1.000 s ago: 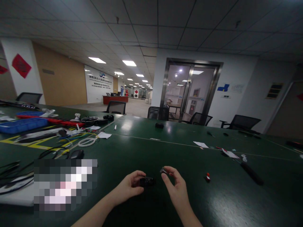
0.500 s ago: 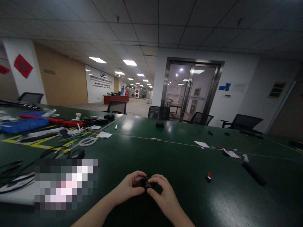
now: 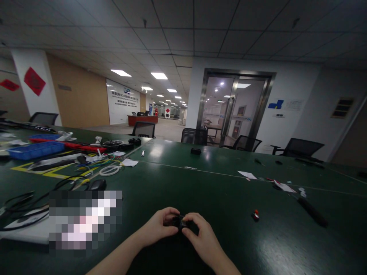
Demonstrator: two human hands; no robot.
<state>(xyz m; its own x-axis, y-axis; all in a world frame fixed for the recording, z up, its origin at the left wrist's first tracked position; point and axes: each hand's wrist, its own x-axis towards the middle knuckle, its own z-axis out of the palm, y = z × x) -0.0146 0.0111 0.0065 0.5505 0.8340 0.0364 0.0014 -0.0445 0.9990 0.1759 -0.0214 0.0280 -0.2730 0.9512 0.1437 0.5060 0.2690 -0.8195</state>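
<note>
My left hand (image 3: 157, 228) is closed round the left side of a small black box-shaped device (image 3: 179, 221), low over the table in front of me. The fingers and thumb of my right hand (image 3: 202, 236) pinch at its right side, with a small dark piece between them that is mostly hidden. Both hands meet at the device, and its exact kind is too dark to make out. Over to the right, a small red and white object (image 3: 255, 215) lies on the green table (image 3: 218, 198).
A black-handled tool (image 3: 312, 212) and paper scraps (image 3: 283, 186) lie at the right. Leftward are a black computer mouse (image 3: 97, 185), a coiled white cable (image 3: 110, 170), a blue tray (image 3: 36, 150) and tangled wires. A small black block (image 3: 195, 151) sits farther back.
My right hand has moved left and down with the small dark piece, bringing it against the black device. My left hand has kept its hold. The view has turned slightly left.
</note>
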